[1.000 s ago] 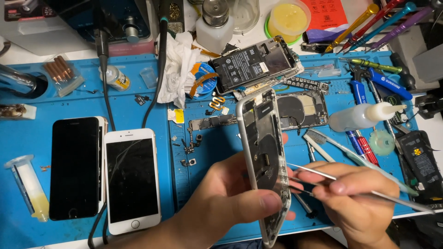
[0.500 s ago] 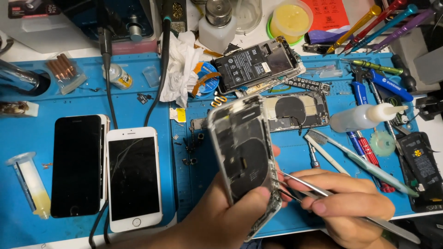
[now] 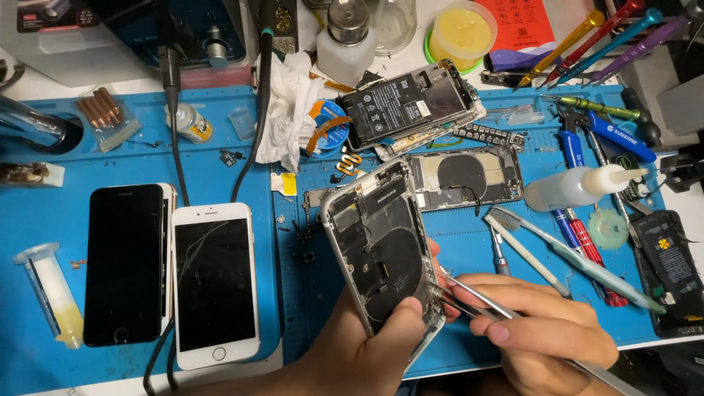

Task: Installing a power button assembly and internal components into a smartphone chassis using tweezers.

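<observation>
The left hand [image 3: 367, 352] grips the open phone shell [image 3: 381, 253] tilted up off the table, so the right hand's [image 3: 543, 334] pinched tweezers [image 3: 477, 301] can reach inside.

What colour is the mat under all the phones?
Bright blue: the flat rubber work mat shows best in the head view.

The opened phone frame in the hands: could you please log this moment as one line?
left hand: holds opened phone frame, tilted | right hand: tweezers, tips at frame's lower edge | below: blue mat
</observation>
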